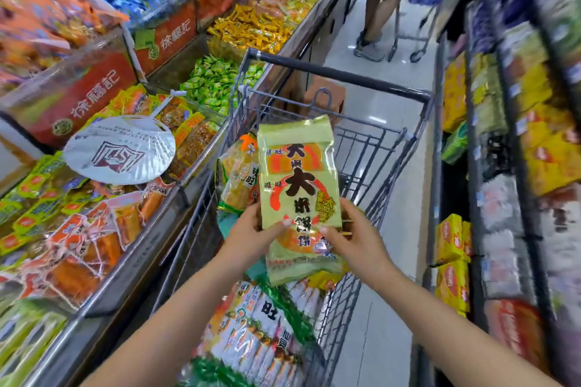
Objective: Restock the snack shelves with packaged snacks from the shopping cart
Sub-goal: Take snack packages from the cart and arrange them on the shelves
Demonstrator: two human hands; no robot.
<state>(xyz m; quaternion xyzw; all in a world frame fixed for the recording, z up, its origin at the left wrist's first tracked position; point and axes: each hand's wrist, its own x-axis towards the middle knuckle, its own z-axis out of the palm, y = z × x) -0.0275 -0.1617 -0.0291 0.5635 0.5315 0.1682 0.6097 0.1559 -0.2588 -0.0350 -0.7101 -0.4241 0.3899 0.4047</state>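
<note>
My left hand [251, 229] and right hand [349, 232] pinched a glossy, flat green pack [298, 198] by its lower edges, upright above the wire cart [371, 141]; it bore a large black "大". Beyond lay red bins [78, 97] reading "徐福記".

pale green cracker pack [300, 198] | upright, above cart [393, 148] | more packs [267, 330] inside, apparently sealed

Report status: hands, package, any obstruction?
Left hand and right hand both grip the green rice-cracker bag, above the cart. Another shopper ahead in aisle.
</note>
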